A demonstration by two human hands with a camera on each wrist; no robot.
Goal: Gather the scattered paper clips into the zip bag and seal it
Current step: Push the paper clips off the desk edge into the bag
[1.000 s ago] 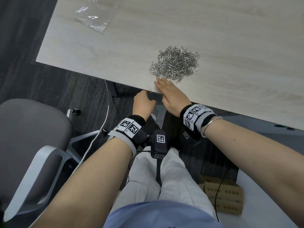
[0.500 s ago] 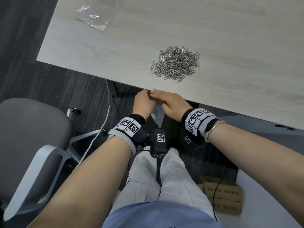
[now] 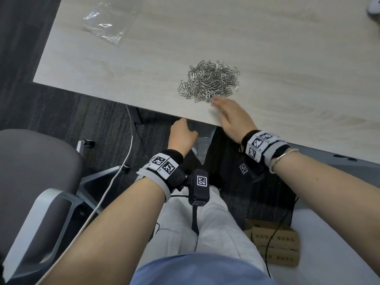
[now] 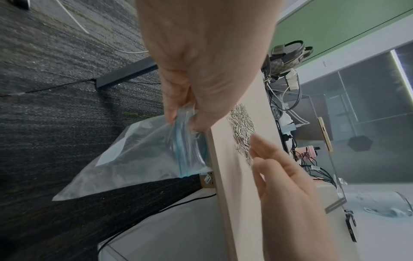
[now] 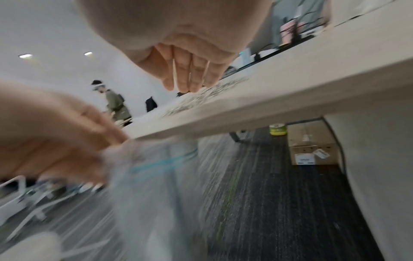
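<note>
Pinching the bag's (image 4: 143,155) blue zip rim, left hand (image 3: 182,136) holds it hanging just under the table's (image 3: 144,58) near edge; right hand (image 3: 232,116), fingers straight, reaches the clips (image 3: 209,83) heaped near that edge.

From my head view the zip bag (image 3: 202,140) hangs mostly hidden behind my left hand (image 3: 182,136) and the near edge of the table (image 3: 144,58), so I cannot tell there how wide its mouth gapes. My right hand (image 3: 232,116) is smeared by motion, its fingertips (image 3: 214,99) blurring into the near side of the paper clips (image 3: 209,83), so I cannot say whether they touch. The right wrist view is streaked, the bag only a pale smear, and a crumpled clear wrapper (image 3: 102,27) at the far left is cut by the frame's top edge
</note>
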